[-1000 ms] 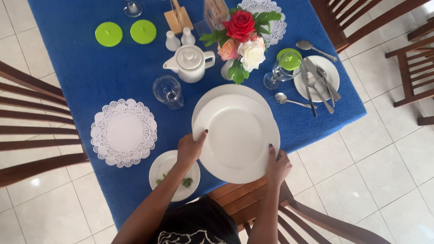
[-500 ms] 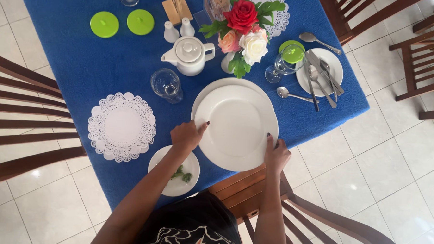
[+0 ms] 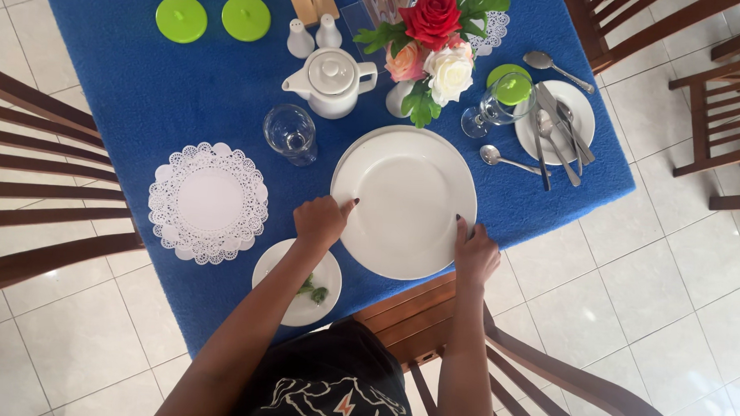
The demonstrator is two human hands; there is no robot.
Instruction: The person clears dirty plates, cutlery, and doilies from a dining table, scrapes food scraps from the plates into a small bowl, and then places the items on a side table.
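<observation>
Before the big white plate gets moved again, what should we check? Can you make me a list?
1. Both hands on the plate: left hand and right hand touch the big white plate at its rim. Ok.
2. Plate empty: nothing on it. Ok.
3. Drinking glass apart from the plate: small gap. Ok.
4. Spoon clear of the rim: very close. Cannot tell.
5. Small plate sits under the left arm, overhanging the table edge. Not ok.

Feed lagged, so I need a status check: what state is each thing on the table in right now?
Large white plate: flat, gripped at both edges.
Left hand: on its left rim.
Right hand: on its right rim.
Tumbler: upright, empty.
Teapot: lid on.
Small plate: holds green scraps.
</observation>
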